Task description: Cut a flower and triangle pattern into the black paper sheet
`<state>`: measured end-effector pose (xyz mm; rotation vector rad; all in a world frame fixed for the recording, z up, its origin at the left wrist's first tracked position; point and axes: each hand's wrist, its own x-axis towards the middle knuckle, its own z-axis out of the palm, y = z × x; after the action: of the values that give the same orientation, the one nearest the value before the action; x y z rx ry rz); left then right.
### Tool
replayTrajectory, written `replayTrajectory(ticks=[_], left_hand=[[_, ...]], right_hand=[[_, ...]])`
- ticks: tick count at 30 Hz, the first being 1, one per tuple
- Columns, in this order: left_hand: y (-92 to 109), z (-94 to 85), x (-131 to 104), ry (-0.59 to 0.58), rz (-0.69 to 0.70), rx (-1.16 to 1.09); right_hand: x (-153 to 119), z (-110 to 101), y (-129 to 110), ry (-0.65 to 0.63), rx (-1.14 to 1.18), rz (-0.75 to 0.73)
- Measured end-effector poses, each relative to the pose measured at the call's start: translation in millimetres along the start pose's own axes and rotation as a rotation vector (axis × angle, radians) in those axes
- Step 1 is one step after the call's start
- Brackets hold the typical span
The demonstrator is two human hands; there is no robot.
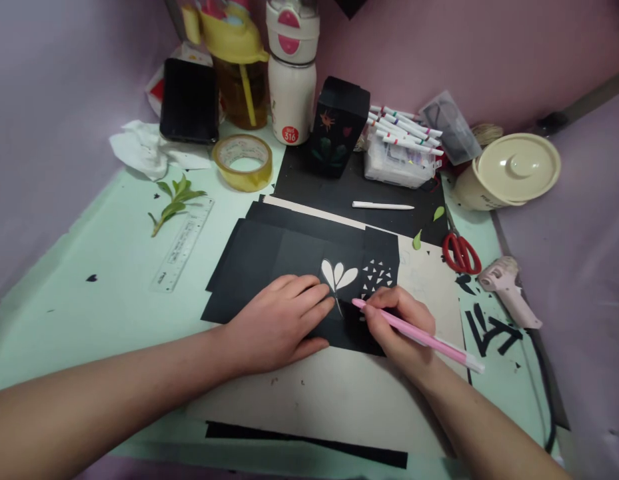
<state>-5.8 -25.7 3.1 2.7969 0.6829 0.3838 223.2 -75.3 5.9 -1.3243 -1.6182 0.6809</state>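
Note:
My left hand (279, 323) lies flat on a black paper sheet (262, 257), fingers stretched to the right. Its fingertips touch the paper just below a white three-petal shape (338, 274) with a thin stem. Between the fingers and thumb of my right hand (402, 327) is a slim pink pen-shaped tool (429, 339) with a white back end. The tool points left, close to the stem; its very tip is too small to make out. Several small light triangles (378, 273) show in the black paper beyond my right hand.
Under the paper lies a pale board (309, 407). A clear ruler (182, 250), leafy sprig (174, 202) and tape roll (244, 162) lie left. A white pen (383, 206) is behind. Red-handled scissors (460, 253), a glue gun (509, 290) and black scraps (489, 331) are right. Bottles (292, 93) stand behind.

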Motion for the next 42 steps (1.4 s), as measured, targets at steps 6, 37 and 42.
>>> replayTrajectory(ticks=[6, 37, 42], left_hand=[[-0.6, -2.9, 0.0, 0.001, 0.047, 0.057], [-3.8, 2.4, -2.8, -0.078, 0.118, -0.021], [-4.0, 3.3, -2.0, -0.081, 0.116, -0.019]], right_hand=[[5.8, -7.1, -0.5, -0.007, 0.019, 0.198], [11.3, -8.5, 1.7, -0.249, 0.115, 0.223], [12.1, -8.2, 1.6, -0.246, 0.087, 0.237]])
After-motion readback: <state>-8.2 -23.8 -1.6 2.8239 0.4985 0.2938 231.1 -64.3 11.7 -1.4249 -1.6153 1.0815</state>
